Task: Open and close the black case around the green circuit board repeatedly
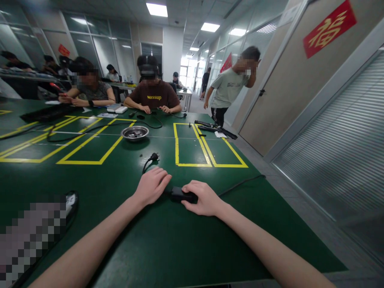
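A black power adapter (177,194) lies on the green table in front of me, with my right hand (204,198) closed round its right end, thumb on the near side. Just left of it, my left hand (152,185) is closed over the power cord, most of which its fingers hide. Beyond that hand the cord (145,165) comes out and ends in a black plug (154,157) on the tabletop. From the adapter's right side a thin cable (243,185) runs past my right hand to the table's right edge.
A steel bowl (135,133) with small items stands farther back, among yellow tape outlines (193,165). Black rod-like parts (216,129) lie at the back right. At left is a blurred-out device (33,236). A person (152,92) sits opposite; another (229,84) stands beyond.
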Demonstrator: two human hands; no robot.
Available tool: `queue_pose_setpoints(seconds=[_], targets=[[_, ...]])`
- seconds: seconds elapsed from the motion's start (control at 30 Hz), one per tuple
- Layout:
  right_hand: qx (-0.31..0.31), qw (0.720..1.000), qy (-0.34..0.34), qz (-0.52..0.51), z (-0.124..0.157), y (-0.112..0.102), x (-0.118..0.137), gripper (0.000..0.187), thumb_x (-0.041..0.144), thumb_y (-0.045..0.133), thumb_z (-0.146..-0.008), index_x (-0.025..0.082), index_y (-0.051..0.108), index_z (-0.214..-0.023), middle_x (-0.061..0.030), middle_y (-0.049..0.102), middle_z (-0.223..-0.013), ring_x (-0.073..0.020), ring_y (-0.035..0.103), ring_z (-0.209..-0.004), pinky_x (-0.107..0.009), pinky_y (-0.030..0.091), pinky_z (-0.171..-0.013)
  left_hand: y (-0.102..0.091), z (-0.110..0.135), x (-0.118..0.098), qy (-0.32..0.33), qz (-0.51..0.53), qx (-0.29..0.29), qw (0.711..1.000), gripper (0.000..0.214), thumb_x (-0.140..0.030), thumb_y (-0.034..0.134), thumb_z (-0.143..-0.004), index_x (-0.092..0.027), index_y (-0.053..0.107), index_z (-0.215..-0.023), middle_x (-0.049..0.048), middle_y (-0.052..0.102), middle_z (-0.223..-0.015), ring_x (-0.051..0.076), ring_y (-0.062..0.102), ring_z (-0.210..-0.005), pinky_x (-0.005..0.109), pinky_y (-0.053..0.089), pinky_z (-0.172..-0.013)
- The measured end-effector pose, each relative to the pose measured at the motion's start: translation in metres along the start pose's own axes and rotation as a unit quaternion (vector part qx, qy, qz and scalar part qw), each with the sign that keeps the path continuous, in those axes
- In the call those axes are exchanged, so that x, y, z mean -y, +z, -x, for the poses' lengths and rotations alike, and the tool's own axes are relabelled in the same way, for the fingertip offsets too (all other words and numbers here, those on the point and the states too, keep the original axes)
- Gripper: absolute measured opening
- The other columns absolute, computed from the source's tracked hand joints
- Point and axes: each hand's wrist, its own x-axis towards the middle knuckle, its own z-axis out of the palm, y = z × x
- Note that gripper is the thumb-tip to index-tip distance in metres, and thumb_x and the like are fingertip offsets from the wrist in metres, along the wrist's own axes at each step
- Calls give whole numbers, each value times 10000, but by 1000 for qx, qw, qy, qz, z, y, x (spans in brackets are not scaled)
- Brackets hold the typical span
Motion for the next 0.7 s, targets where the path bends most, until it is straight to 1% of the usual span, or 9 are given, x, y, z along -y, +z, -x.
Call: queue_pose_setpoints(seconds=[0.07, 0.13, 0.2, 0.27, 0.3, 0.43, 0.53, 0.63, 0.7], targets=[[-34, 990, 94, -99, 0, -2, -3, 137, 274, 731, -775, 196, 619, -791, -35, 717, -816, -179, 633, -709, -309, 511, -676, -3, 2, 2, 48, 16, -107, 993, 408, -339, 305, -1035, -189, 628, -837, 91, 675, -895, 229, 581, -890, 366, 457, -825], [-53, 950, 197, -237, -1, -9, -7, 218, 367, 736, -770, 195, 606, -740, -19, 718, -756, -164, 626, -634, -286, 502, -601, -5, 5, 1, 81, 23, -178, 980, 344, -303, 342, -1008, -183, 642, -889, 108, 671, -948, 243, 566, -915, 395, 457, -840], [-80, 890, 267, -360, -1, -19, -14, 290, 440, 747, -748, 190, 603, -728, -27, 728, -735, -169, 642, -612, -274, 503, -554, -4, 8, -1, 100, 30, -185, 977, 320, -284, 357, -989, -183, 637, -870, 104, 657, -891, 237, 553, -859, 393, 456, -800], [-142, 843, 295, -428, 0, -32, -25, 314, 478, 736, -754, 182, 631, -763, -59, 746, -767, -191, 677, -653, -277, 525, -548, -1, 8, -4, 108, 39, -142, 983, 335, -277, 345, -996, -184, 618, -825, 86, 633, -807, 217, 537, -781, 368, 447, -752], [-179, 828, 296, -441, 0, -39, -32, 322, 492, 717, -774, 178, 655, -805, -77, 754, -794, -204, 691, -681, -283, 537, -547, 1, 7, -5, 110, 43, -109, 987, 353, -278, 334, -1007, -183, 607, -804, 75, 621, -773, 205, 528, -748, 353, 439, -730], [-294, 813, 263, -428, 5, -67, -66, 334, 528, 645, -827, 204, 671, -904, -82, 745, -795, -225, 693, -686, -310, 558, -508, 10, 3, -8, 106, 39, 13, 994, 436, -328, 303, -1053, -185, 561, -731, 44, 593, -706, 176, 513, -689, 310, 405, -673], [-388, 806, 247, -372, 9, -85, -90, 340, 551, 640, -815, 215, 634, -867, -57, 720, -759, -215, 685, -676, -304, 557, -528, 15, 2, -8, 96, 34, 59, 993, 468, -357, 288, -1066, -187, 540, -710, 35, 589, -698, 171, 519, -689, 298, 395, -671], [-491, 802, 248, -235, 11, -95, -109, 360, 557, 691, -761, 213, 591, -789, -39, 696, -724, -213, 677, -684, -308, 551, -591, 16, 2, -7, 89, 40, 72, 993, 474, -363, 287, -1070, -187, 534, -706, 31, 585, -695, 169, 523, -689, 292, 395, -675], [-507, 818, 253, -98, 12, -97, -119, 366, 552, 705, -748, 202, 614, -807, -55, 712, -765, -228, 675, -719, -326, 545, -640, 17, 2, -7, 86, 44, 77, 992, 480, -366, 288, -1070, -187, 532, -697, 29, 584, -690, 168, 526, -686, 293, 398, -675]])
